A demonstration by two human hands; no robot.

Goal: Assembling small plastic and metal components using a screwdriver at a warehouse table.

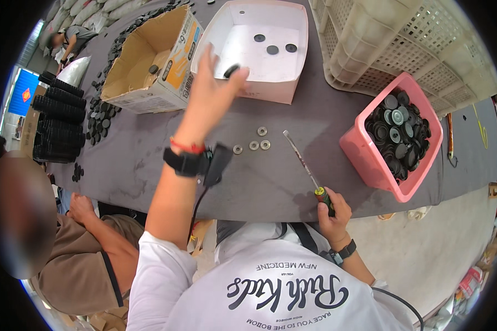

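My left hand point(212, 96) is reaching over the near left edge of a white box point(250, 91), fingers spread. A black round disc point(231, 70) shows between its thumb and fingers, looking loose rather than gripped. Three more black discs point(272, 49) lie on the box floor. Near the table's front edge, my right hand point(335, 215) is wrapped around the dark green and yellow handle of a screwdriver point(303, 163); its long shaft points away and to the left. Several small metal rings point(253, 145) sit on the grey tablecloth between my hands.
A pink bin point(353, 146) full of dark round parts stands at right, before a large pale plastic crate point(364, 44). Left of the white box is an open cardboard box point(143, 102). Stacked black discs point(58, 121) and loose ones line the left, where another person point(88, 248) sits.
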